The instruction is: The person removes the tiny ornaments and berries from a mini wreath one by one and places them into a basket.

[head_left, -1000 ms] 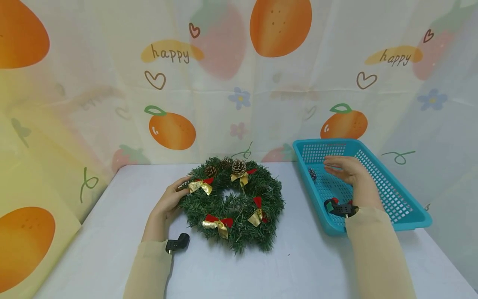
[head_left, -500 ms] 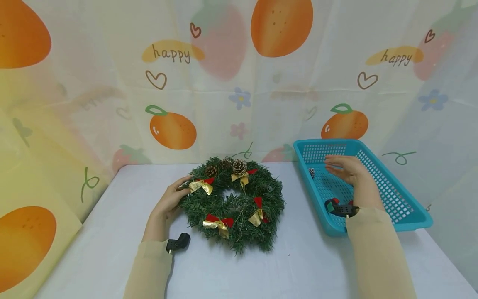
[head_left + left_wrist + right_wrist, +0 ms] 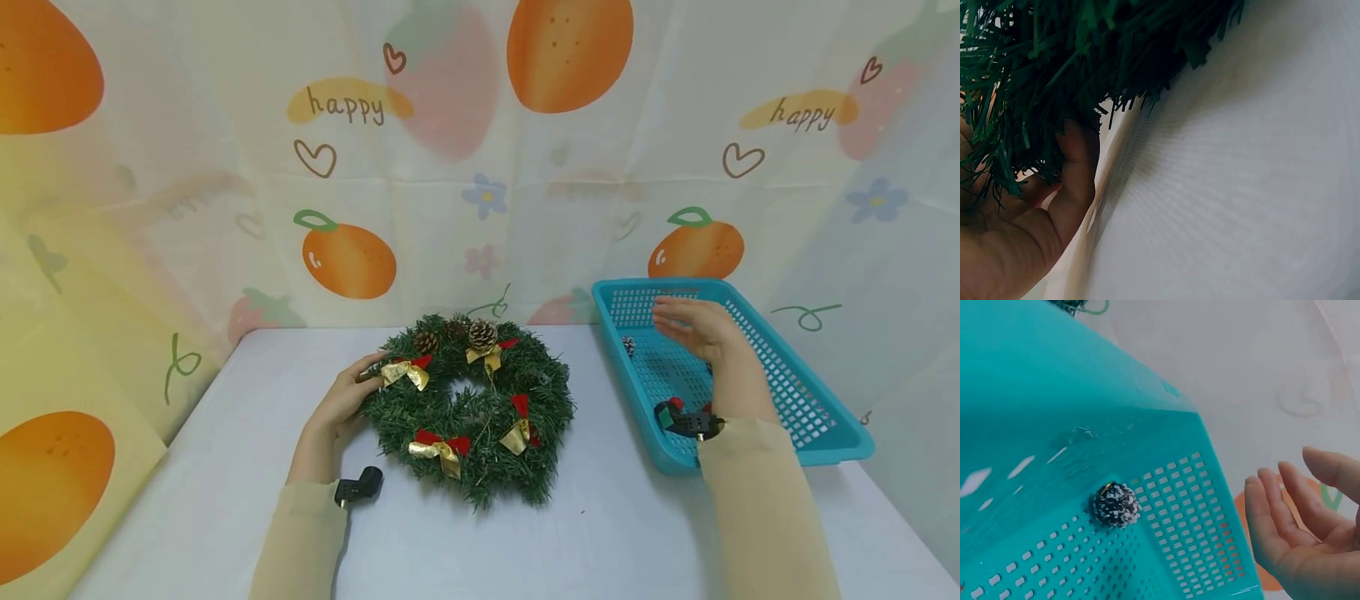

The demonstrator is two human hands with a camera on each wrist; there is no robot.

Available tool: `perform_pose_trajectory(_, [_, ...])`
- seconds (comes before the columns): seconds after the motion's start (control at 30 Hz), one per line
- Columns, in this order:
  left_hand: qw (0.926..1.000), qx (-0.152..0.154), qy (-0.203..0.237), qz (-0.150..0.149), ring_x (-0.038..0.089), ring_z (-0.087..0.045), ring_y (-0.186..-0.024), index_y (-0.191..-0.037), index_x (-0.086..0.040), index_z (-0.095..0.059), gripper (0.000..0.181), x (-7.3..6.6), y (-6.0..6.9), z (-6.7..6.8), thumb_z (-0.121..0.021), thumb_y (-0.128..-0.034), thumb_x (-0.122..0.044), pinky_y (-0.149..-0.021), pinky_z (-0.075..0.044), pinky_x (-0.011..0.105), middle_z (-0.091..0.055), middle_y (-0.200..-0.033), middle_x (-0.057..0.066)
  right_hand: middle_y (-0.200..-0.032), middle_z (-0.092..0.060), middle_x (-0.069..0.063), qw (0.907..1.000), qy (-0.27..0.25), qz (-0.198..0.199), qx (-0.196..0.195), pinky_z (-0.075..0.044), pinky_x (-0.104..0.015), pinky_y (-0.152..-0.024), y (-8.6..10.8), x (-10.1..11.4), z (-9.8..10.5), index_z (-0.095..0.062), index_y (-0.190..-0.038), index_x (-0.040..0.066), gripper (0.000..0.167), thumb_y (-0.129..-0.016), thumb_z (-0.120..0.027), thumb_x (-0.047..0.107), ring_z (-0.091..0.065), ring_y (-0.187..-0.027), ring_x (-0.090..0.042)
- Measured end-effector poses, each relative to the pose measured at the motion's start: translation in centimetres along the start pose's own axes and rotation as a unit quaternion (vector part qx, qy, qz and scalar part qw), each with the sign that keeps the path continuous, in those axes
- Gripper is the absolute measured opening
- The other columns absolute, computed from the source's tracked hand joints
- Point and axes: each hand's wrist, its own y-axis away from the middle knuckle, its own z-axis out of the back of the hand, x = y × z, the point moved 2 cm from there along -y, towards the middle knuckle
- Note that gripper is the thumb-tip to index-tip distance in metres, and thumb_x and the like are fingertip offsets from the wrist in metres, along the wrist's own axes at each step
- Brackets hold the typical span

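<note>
In the head view a green wreath (image 3: 517,467) with red-and-gold bows (image 3: 437,450) and pine cones (image 3: 482,334) lies on the white table. My left hand (image 3: 341,400) grips its left edge; in the left wrist view the curled fingers (image 3: 1075,181) go in among the green needles, which hide the fingertips. Over the blue basket (image 3: 633,400) hovers my right hand (image 3: 697,327), its fingers loosely bent and holding nothing. A white-tipped pine cone (image 3: 1116,505) sits on the basket floor, apart from that hand.
Something red (image 3: 677,403) shows in the basket, partly hidden by the black wrist camera (image 3: 686,420). A fruit-printed curtain (image 3: 480,225) hangs behind the table (image 3: 540,550). The basket's perforated walls rise around its contents.
My right hand has risen slightly above the basket. The left hand and the wreath have stayed in place.
</note>
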Motion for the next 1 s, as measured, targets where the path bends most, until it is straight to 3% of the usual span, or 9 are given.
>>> perform_pose_trajectory(0.1, [1.0, 0.0, 0.0, 0.002, 0.049, -0.027, -0.147, -0.157, -0.016, -0.03, 0.06, 0.1, 0.1, 0.1, -0.049, -0.1002, -0.014, -0.114, -0.035, 0.059, -0.014, -0.166, 0.021, -0.11, -0.059, 0.011, 0.9999, 0.01, -0.003, 0.002, -0.056, -0.019, -0.091, 0.0, 0.3, -0.4, -0.053, -0.142, 0.014, 0.048, -0.095, -0.063, 0.016, -0.067, -0.094, -0.004])
perform_pose_trajectory(0.17, [1.0, -0.002, -0.002, 0.001, 0.048, -0.028, -0.146, -0.157, -0.017, -0.03, 0.059, 0.2, 0.1, 0.1, -0.048, -0.1004, -0.014, -0.112, -0.037, 0.057, -0.014, -0.166, 0.02, -0.115, -0.056, 0.009, 0.9998, 0.018, 0.001, 0.004, -0.055, -0.019, -0.092, 0.1, 0.5, -0.8, -0.04, -0.151, 0.01, 0.061, -0.096, -0.063, 0.017, -0.067, -0.095, -0.003])
perform_pose_trajectory(0.27, [1.0, -0.004, -0.002, -0.001, 0.046, -0.035, -0.142, -0.156, -0.016, -0.031, 0.059, 0.5, 0.1, 0.2, -0.049, -0.1002, -0.014, -0.105, -0.041, 0.047, -0.016, -0.165, 0.02, -0.116, -0.058, 0.008, 0.9996, 0.024, 0.013, 0.003, -0.056, -0.019, -0.091, 0.2, 0.9, -1.3, -0.043, -0.149, 0.01, 0.059, -0.095, -0.065, 0.018, -0.069, -0.092, -0.002])
perform_pose_trajectory(0.4, [0.9999, -0.005, 0.008, 0.001, 0.043, -0.041, -0.138, -0.156, -0.017, -0.031, 0.059, 0.5, 0.2, 0.1, -0.049, -0.0998, -0.014, -0.1, -0.045, 0.039, -0.021, -0.164, 0.022, -0.103, -0.068, 0.011, 0.9991, 0.014, 0.037, 0.017, -0.057, -0.02, -0.087, 0.7, 1.4, -2.2, -0.065, -0.123, 0.013, 0.029, -0.094, -0.065, 0.016, -0.07, -0.091, -0.003])
perform_pose_trajectory(0.5, [0.9999, -0.004, 0.016, 0.001, 0.042, -0.041, -0.139, -0.156, -0.017, -0.032, 0.059, 0.4, 0.3, -0.1, -0.049, -0.0998, -0.014, -0.1, -0.044, 0.039, -0.022, -0.163, 0.021, -0.098, -0.071, 0.013, 0.998, 0.006, 0.051, 0.036, -0.057, -0.02, -0.088, 1.1, 1.7, -2.9, -0.07, -0.112, 0.015, 0.018, -0.095, -0.063, 0.014, -0.07, -0.092, -0.004])
perform_pose_trajectory(0.6, [0.9999, -0.001, 0.015, -0.004, 0.043, -0.039, -0.14, -0.156, -0.017, -0.032, 0.059, 0.4, 0.4, -0.1, -0.049, -0.1001, -0.014, -0.103, -0.043, 0.042, -0.019, -0.165, 0.019, -0.101, -0.07, 0.013, 0.9965, 0.024, 0.063, 0.05, -0.055, -0.019, -0.092, 1.3, 2.0, -3.8, -0.063, -0.125, 0.009, 0.028, -0.097, -0.059, 0.015, -0.069, -0.094, -0.002])
perform_pose_trajectory(0.73, [0.9999, -0.002, 0.009, -0.005, 0.043, -0.038, -0.141, -0.156, -0.018, -0.033, 0.058, 0.3, 0.3, -0.1, -0.049, -0.1002, -0.014, -0.105, -0.042, 0.045, -0.017, -0.166, 0.017, -0.102, -0.068, 0.016, 0.9922, 0.068, 0.084, 0.063, -0.055, -0.016, -0.09, 1.1, 2.2, -5.0, -0.041, -0.146, -0.003, 0.052, -0.1, -0.055, 0.017, -0.068, -0.095, 0.001])
perform_pose_trajectory(0.83, [1.0, -0.003, 0.005, -0.005, 0.044, -0.037, -0.142, -0.155, -0.018, -0.033, 0.058, 0.3, 0.2, -0.1, -0.049, -0.1001, -0.014, -0.108, -0.041, 0.049, -0.018, -0.165, 0.018, -0.099, -0.069, 0.018, 0.9883, 0.091, 0.099, 0.072, -0.055, -0.015, -0.088, 1.0, 2.3, -5.9, -0.03, -0.15, -0.009, 0.059, -0.102, -0.052, 0.016, -0.068, -0.094, 0.003])
perform_pose_trajectory(1.0, [1.0, 0.0, 0.001, -0.009, 0.046, -0.035, -0.143, -0.155, -0.02, -0.033, 0.058, 0.2, 0.0, -0.1, -0.05, -0.1001, -0.015, -0.109, -0.04, 0.052, -0.017, -0.166, 0.017, -0.102, -0.065, 0.02, 0.9837, 0.125, 0.108, 0.072, -0.054, -0.013, -0.09, 0.8, 2.0, -7.1, -0.03, -0.15, -0.011, 0.058, -0.102, -0.05, 0.016, -0.066, -0.094, 0.007])
